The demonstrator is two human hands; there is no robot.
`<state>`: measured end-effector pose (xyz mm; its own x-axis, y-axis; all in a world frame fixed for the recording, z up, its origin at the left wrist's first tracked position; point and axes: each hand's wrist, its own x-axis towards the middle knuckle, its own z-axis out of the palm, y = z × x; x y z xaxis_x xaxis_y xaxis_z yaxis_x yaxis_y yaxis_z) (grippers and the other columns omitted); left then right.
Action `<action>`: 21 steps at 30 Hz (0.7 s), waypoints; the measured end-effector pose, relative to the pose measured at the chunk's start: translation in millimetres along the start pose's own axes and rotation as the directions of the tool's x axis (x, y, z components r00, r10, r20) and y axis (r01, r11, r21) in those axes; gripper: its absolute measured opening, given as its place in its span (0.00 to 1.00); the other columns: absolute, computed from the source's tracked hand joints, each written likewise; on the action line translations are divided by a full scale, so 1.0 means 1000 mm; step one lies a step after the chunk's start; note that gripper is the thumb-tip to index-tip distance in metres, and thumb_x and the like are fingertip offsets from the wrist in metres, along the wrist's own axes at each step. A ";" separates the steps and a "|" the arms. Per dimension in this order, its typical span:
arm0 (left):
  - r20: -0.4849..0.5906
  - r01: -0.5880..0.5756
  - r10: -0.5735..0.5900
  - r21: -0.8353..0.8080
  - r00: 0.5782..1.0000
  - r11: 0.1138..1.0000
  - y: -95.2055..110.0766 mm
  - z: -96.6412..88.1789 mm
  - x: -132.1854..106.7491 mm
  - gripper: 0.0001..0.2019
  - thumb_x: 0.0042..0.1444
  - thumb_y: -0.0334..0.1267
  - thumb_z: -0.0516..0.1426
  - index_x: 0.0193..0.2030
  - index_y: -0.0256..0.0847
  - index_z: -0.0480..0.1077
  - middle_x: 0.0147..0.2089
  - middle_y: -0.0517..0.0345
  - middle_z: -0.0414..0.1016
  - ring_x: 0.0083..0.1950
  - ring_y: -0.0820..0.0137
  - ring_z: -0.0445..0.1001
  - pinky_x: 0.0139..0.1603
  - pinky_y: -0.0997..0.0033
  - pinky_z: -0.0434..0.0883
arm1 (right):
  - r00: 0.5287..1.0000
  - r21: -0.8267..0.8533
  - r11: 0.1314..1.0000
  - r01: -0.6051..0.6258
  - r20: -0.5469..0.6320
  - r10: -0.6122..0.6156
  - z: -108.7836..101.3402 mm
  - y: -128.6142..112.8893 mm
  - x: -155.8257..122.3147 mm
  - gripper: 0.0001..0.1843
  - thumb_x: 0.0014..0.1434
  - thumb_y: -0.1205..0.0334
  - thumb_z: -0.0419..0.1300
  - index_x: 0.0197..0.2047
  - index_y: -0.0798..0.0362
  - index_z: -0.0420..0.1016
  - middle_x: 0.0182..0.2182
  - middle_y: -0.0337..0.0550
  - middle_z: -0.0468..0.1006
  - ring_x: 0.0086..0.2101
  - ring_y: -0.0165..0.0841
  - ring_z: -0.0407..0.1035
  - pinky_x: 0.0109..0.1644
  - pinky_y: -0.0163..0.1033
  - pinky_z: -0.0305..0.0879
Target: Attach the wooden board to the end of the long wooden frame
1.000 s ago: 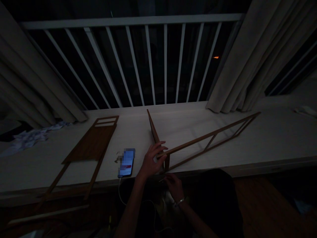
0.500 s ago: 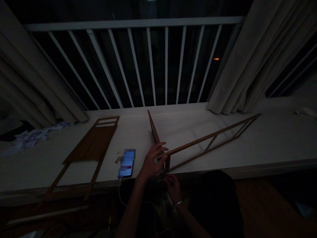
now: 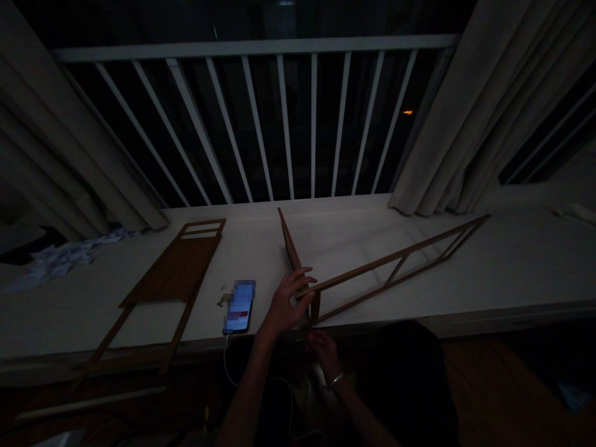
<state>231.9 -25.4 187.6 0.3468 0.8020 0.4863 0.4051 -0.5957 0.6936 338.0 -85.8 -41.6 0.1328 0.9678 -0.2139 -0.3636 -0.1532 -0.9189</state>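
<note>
A thin wooden frame (image 3: 395, 256) with crossbars stands on its edge on the pale ledge, joined near its close end to a wooden panel (image 3: 289, 243). At that corner my left hand (image 3: 289, 303) grips the wood, thumb on one side and fingers over the top. Just below the same corner, past the ledge's front edge, is my right hand (image 3: 325, 349), a bracelet on its wrist. Its fingers are pinched together. Darkness hides what they hold, though a thin, faint sliver shows by the fingertips.
To the left lies another wooden folding piece (image 3: 174, 267) with a slatted end, overhanging the ledge (image 3: 465, 273). A lit phone (image 3: 239, 310) on a white cable sits between. Crumpled cloth or paper (image 3: 65, 257) lies far left. A white railing (image 3: 261, 46) and curtains (image 3: 447, 124) stand behind.
My right hand has dropped slightly away from the frame's lower corner. The left hand keeps its grip and the wooden frame stays in place.
</note>
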 end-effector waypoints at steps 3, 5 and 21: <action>0.004 0.001 -0.001 -0.004 1.000 1.000 -0.002 0.001 0.000 0.11 0.54 0.34 0.52 0.44 0.45 0.67 0.55 0.55 0.62 0.56 0.65 0.60 0.56 0.59 0.59 | 0.998 0.014 0.999 -0.048 0.039 0.047 0.001 0.004 0.001 0.21 0.42 0.45 0.62 0.31 0.55 0.71 0.22 0.39 0.74 0.22 0.30 0.68 0.27 0.34 0.63; 0.009 0.001 -0.001 -0.006 1.000 1.000 -0.002 0.001 0.000 0.11 0.54 0.34 0.52 0.44 0.44 0.67 0.56 0.54 0.61 0.57 0.65 0.59 0.56 0.59 0.59 | 0.997 0.021 0.998 -0.057 0.058 0.056 0.003 0.006 0.000 0.20 0.44 0.44 0.60 0.29 0.55 0.71 0.22 0.39 0.74 0.23 0.30 0.68 0.27 0.34 0.63; 0.032 0.009 -0.009 -0.002 0.999 1.000 0.000 -0.001 0.001 0.10 0.54 0.34 0.52 0.44 0.44 0.67 0.56 0.55 0.61 0.57 0.66 0.59 0.57 0.60 0.58 | 0.997 -0.347 0.937 0.045 -0.044 -0.064 -0.017 -0.007 0.012 0.21 0.37 0.44 0.63 0.24 0.55 0.74 0.21 0.41 0.74 0.25 0.33 0.66 0.30 0.36 0.61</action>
<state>231.5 -24.3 188.1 0.3699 0.8055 0.4630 0.4062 -0.5884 0.6992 357.7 -76.4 -43.3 0.1967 0.9658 -0.1689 -0.0144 -0.1694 -0.9854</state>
